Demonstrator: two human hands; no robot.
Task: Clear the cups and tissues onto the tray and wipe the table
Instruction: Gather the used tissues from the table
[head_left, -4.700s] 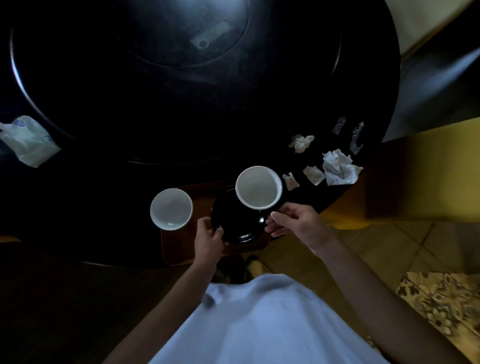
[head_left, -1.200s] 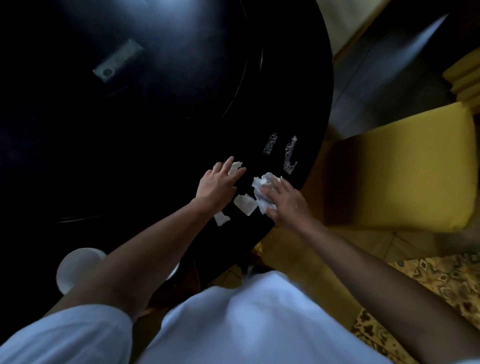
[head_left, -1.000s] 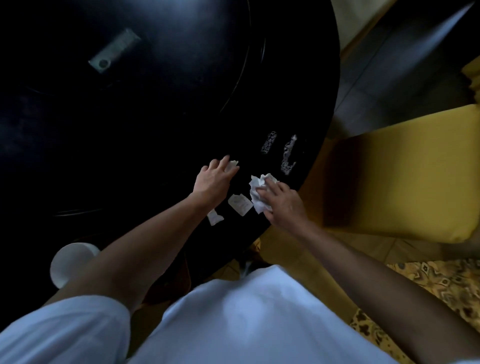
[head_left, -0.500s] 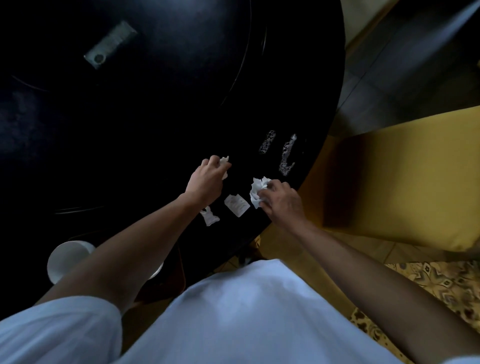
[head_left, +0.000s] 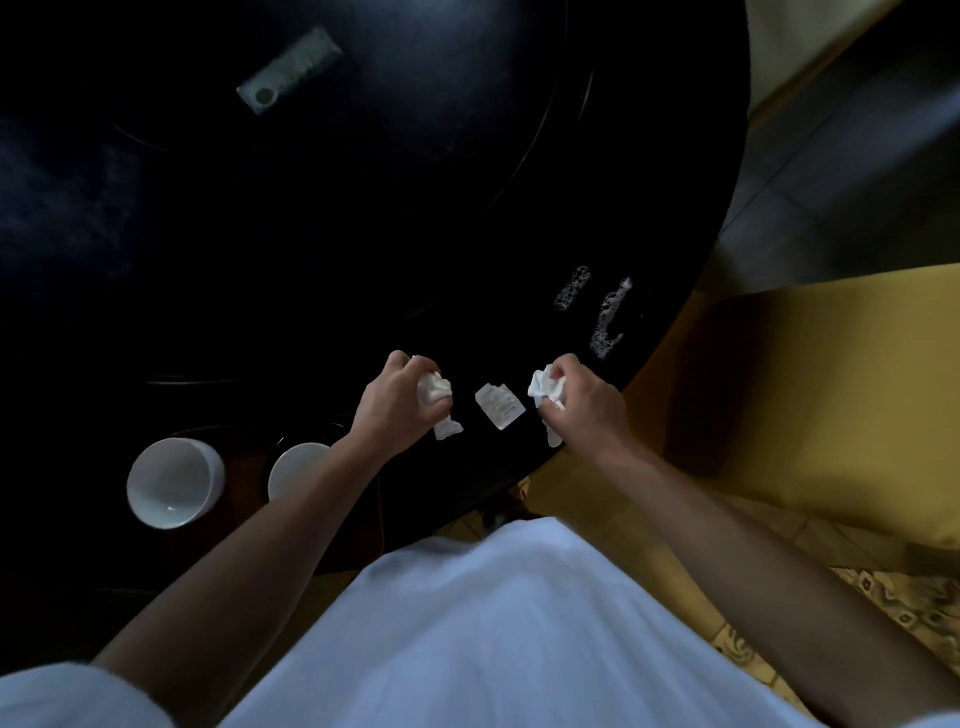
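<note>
My left hand (head_left: 395, 402) is closed around a crumpled white tissue (head_left: 434, 389) just above the black round table (head_left: 363, 234). My right hand (head_left: 582, 408) grips a second crumpled tissue (head_left: 545, 387) near the table's right edge. Between the two hands a flat tissue piece (head_left: 498, 406) lies on the table. Another small scrap (head_left: 448, 428) lies under my left hand. Two white cups (head_left: 174, 480) (head_left: 293, 467) stand at the lower left on a dark brown tray (head_left: 244, 467); my left forearm partly hides the second cup.
Two foamy wet streaks (head_left: 571, 288) (head_left: 613, 322) mark the table beyond my right hand. A small grey flat object (head_left: 288, 70) lies far back on the table's raised centre disc. A yellow chair (head_left: 831, 405) stands close to the table's right edge.
Both hands have closed on their tissues and lifted them slightly toward me. The view has swung left, so both cups on the tray show again.
</note>
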